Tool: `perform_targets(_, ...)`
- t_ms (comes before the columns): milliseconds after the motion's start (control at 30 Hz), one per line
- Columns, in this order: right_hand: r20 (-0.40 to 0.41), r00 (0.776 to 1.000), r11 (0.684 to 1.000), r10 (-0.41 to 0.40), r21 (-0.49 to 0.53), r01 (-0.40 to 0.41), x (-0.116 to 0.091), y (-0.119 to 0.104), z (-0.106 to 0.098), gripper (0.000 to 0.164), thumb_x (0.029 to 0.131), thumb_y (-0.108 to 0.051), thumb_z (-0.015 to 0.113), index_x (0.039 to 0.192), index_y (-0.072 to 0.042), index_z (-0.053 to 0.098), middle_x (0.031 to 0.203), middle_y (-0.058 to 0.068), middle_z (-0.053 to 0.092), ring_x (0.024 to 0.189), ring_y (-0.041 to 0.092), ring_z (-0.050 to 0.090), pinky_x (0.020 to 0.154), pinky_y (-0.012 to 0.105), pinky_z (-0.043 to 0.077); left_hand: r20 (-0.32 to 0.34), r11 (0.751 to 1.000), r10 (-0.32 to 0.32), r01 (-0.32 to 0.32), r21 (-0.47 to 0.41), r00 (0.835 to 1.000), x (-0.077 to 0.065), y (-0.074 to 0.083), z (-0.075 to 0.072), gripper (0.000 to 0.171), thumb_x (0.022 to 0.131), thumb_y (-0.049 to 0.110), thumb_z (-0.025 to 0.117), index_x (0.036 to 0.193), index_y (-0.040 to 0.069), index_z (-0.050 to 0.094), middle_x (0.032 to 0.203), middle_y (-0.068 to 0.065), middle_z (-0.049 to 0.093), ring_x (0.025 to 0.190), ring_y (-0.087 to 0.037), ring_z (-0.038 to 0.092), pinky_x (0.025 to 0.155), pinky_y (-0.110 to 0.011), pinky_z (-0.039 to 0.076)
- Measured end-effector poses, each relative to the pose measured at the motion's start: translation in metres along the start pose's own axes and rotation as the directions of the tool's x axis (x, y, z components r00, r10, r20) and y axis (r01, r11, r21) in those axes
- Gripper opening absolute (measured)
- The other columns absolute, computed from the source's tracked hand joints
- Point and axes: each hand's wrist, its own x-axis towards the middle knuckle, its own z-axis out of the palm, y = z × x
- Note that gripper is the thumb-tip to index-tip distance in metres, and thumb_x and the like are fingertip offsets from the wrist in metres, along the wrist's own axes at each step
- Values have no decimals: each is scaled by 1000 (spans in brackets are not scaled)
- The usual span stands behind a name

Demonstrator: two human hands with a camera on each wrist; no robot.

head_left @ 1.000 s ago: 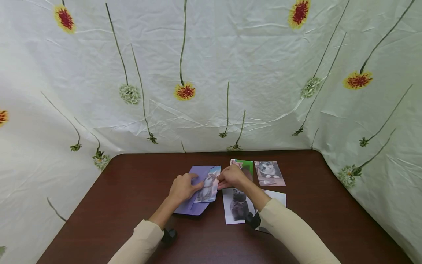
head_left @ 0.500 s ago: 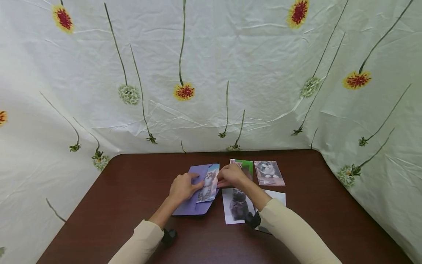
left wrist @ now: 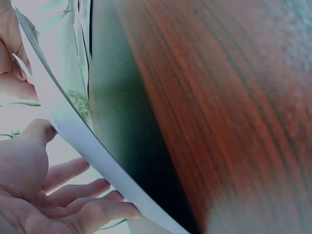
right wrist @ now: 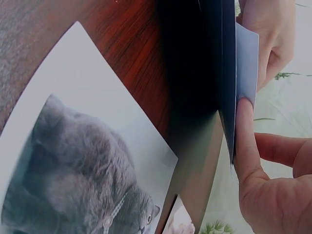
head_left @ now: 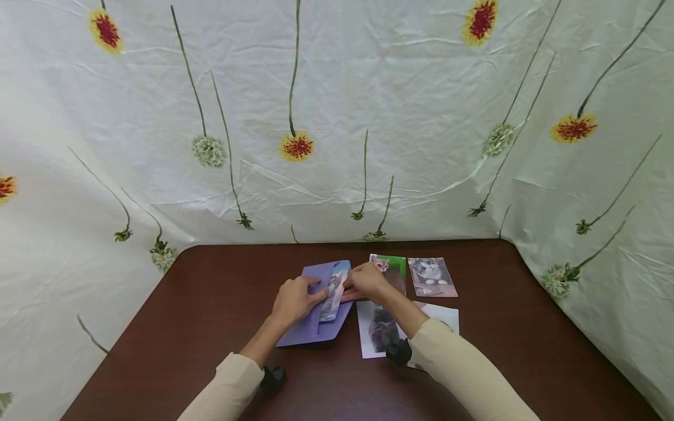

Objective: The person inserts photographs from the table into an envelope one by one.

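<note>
A purple envelope (head_left: 300, 334) lies slanted near the table's middle, its right part raised, its flap side toward the right. A kitten photo (head_left: 332, 304) stands partly inside it, its left part hidden behind the purple paper. My left hand (head_left: 293, 301) rests on the envelope from above, thumb at the photo; in the left wrist view its fingertips press the pale upper surface. With thumb and fingers, my right hand (head_left: 367, 280) pinches the photo's right edge. In the right wrist view its thumb (right wrist: 246, 131) lies along the pale blue sheet.
To the right lie several more cat photos: a grey cat photo (head_left: 371, 348), a green-backed kitten photo (head_left: 399, 268), a white-and-grey cat photo (head_left: 433, 278) and one partly hidden photo (head_left: 444, 316) under the right forearm. A floral cloth (head_left: 337, 204) hangs behind the dark table (head_left: 221, 292).
The kitten photo has slid a little way behind the envelope's purple paper, and less of its width shows. The right hand has shifted slightly left with it; the left hand stays on the envelope.
</note>
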Motion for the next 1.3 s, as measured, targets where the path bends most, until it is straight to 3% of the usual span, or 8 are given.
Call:
perform_targets(200, 18, 1000, 1000, 4, 13, -4, 5, 2, 6, 15, 89, 10, 54, 95, 17, 65, 87, 25, 72, 65, 22, 73, 72, 37, 62, 1, 1000, 20, -20, -9, 1000, 1, 0, 1, 45, 92, 39, 73, 122, 6, 75, 118, -19, 74, 94, -29, 73, 77, -44, 57)
perform_targets(367, 39, 999, 1000, 10, 17, -11, 6, 2, 11, 16, 88, 10, 55, 98, 17, 65, 84, 23, 72, 65, 22, 74, 72, 37, 62, 7, 1000, 25, -25, -14, 1000, 1, 0, 2, 44, 93, 39, 72, 123, 6, 75, 118, -18, 74, 98, -32, 73, 79, -45, 58)
perform_targets(633, 57, 998, 999, 22, 38, -24, 10, 5, 17, 12, 88, 11, 54, 94, 15, 64, 79, 19, 68, 66, 23, 74, 74, 37, 62, 17, 1000, 10, -10, -24, 1000, 1, 0, 0, 44, 93, 38, 71, 124, 7, 74, 117, -19, 74, 82, -23, 68, 71, -40, 56)
perform_targets(967, 68, 997, 998, 26, 55, -30, 15, 10, 26, 13, 87, 12, 53, 79, 5, 61, 70, 13, 65, 61, 20, 72, 71, 35, 62, 8, 999, 30, -30, -12, 1000, 1, -1, -1, 42, 93, 37, 72, 122, 7, 75, 119, -19, 73, 96, -32, 73, 80, -46, 58)
perform_targets(1300, 61, 998, 997, 33, 65, -37, 19, 10, 27, 12, 88, 11, 54, 81, 5, 62, 70, 11, 64, 61, 19, 70, 76, 38, 61, 3, 999, 34, -34, -24, 999, 1, -1, -2, 39, 93, 33, 71, 120, 5, 76, 117, -19, 74, 96, -34, 73, 79, -46, 58)
